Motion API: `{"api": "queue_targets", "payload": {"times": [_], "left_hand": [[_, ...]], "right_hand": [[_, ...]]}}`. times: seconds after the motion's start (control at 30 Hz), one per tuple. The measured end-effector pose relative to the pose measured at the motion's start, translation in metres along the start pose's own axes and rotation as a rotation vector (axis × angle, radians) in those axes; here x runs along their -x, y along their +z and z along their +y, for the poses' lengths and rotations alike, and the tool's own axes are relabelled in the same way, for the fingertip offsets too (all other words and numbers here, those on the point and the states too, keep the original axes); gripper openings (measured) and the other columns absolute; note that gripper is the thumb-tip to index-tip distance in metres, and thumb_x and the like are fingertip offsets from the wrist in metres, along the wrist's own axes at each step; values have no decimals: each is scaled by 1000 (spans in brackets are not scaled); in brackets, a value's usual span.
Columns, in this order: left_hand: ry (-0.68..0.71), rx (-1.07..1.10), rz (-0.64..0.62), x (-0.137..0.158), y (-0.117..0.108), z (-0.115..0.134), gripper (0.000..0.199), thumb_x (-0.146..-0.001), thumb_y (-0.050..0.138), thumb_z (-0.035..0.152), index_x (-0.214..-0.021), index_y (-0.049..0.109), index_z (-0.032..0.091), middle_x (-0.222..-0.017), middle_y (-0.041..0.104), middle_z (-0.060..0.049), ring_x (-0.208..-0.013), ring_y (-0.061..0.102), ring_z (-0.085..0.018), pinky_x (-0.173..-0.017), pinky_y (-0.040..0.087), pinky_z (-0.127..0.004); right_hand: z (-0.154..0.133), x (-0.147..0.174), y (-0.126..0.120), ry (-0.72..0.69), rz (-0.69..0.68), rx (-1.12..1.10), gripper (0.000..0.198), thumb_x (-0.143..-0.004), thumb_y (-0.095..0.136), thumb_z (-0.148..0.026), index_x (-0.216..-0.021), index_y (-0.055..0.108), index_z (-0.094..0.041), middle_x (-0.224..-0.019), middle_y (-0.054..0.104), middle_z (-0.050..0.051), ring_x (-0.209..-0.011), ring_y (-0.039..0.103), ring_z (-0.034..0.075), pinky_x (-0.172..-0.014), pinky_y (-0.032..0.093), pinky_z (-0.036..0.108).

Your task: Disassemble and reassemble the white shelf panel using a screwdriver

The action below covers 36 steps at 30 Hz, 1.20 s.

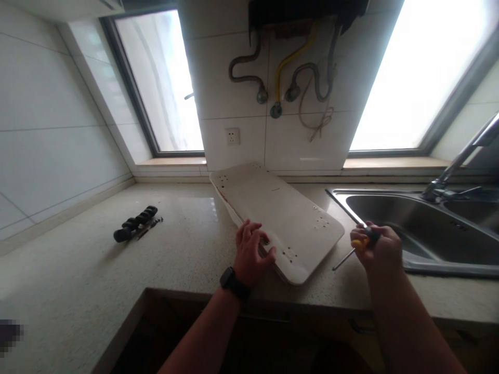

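Observation:
A white board (pixel 284 218) with rounded corners and clusters of small screw holes lies tilted on the counter. My left hand (pixel 251 252), with a dark watch on its wrist, rests at the board's near left edge. Its thumb and forefinger are apart and curved around a small dark spot on the board; nothing held shows between them. To the right of the board, my right hand (pixel 378 246) is closed around a screwdriver (pixel 359 243) with a yellow and black handle. Its thin metal shaft points down and left, apart from the board.
A black twisted tool or handle (pixel 136 223) lies on the speckled counter (pixel 179 234) at left, beside small dark bits. A steel sink (pixel 429 267) with a faucet (pixel 438 189) is at right. Hoses and valves (pixel 276 109) hang from the tiled wall above a socket (pixel 233 136).

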<state>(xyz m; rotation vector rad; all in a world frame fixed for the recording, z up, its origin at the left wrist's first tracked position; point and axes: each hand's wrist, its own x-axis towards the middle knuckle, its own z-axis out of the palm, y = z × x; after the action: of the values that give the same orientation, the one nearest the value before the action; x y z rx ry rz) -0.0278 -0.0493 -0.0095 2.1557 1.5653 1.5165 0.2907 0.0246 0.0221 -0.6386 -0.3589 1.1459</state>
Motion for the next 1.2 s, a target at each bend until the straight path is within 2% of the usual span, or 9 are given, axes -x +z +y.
{"api": "queue_targets", "payload": {"times": [0.1, 0.2, 0.33, 0.47, 0.6, 0.77, 1.07, 1.2], "left_hand": [[2, 9, -11, 0, 0, 0, 24, -73, 73, 19, -92, 59, 22, -127, 56, -9, -140, 33, -33, -117, 30, -57], [-1, 14, -14, 0, 0, -1, 24, -73, 72, 18, -92, 58, 21, -127, 56, -10, -140, 33, -34, -117, 30, -57], [14, 17, 5, 1, 1, -1, 25, -73, 72, 18, -93, 57, 21, -126, 57, -11, -139, 35, -34, -116, 31, -58], [31, 13, 21, 0, 0, -1, 27, -71, 73, 17, -93, 56, 21, -124, 58, -9, -139, 35, -33, -117, 30, -55], [27, 3, 23, 0, 0, -2, 29, -71, 74, 18, -94, 57, 21, -124, 58, -9, -138, 36, -32, -117, 31, -54], [43, 0, 15, 1, 0, -3, 28, -72, 74, 19, -94, 57, 22, -124, 58, -9, -138, 36, -33, -117, 30, -55], [42, -5, 23, 1, 1, -4, 29, -72, 74, 19, -95, 56, 22, -125, 58, -9, -139, 36, -33, -117, 30, -56], [49, -8, 21, 1, 1, -4, 30, -72, 74, 21, -97, 56, 22, -126, 58, -10, -139, 36, -33, -117, 30, -56]], "right_hand": [[-9, 21, 27, -90, -47, -14, 21, -56, 53, -14, -76, 55, -21, -73, 46, 0, -52, 44, 10, -38, 44, 22], [-11, 50, 66, -173, -197, -5, 29, -53, 58, -13, -81, 56, -22, -76, 50, -1, -60, 52, 13, -44, 48, 25], [3, 92, 116, -404, -371, 81, 39, -60, 63, -7, -93, 54, -26, -86, 53, -3, -68, 56, 12, -56, 52, 27], [25, 117, 144, -557, -525, 210, 46, -68, 61, -5, -104, 48, -31, -96, 50, -4, -69, 57, 11, -60, 52, 29], [38, 124, 151, -655, -639, 352, 40, -77, 59, -10, -108, 43, -31, -100, 48, -2, -68, 58, 10, -60, 52, 30], [43, 130, 153, -722, -685, 503, 39, -80, 56, -13, -110, 38, -30, -98, 46, -2, -67, 59, 10, -60, 52, 29], [52, 132, 152, -800, -798, 558, 42, -83, 54, -10, -115, 36, -31, -96, 47, -3, -66, 57, 10, -60, 51, 27], [47, 134, 153, -790, -840, 705, 44, -85, 58, -13, -120, 37, -29, -99, 51, 1, -76, 59, 15, -68, 53, 32]]}}
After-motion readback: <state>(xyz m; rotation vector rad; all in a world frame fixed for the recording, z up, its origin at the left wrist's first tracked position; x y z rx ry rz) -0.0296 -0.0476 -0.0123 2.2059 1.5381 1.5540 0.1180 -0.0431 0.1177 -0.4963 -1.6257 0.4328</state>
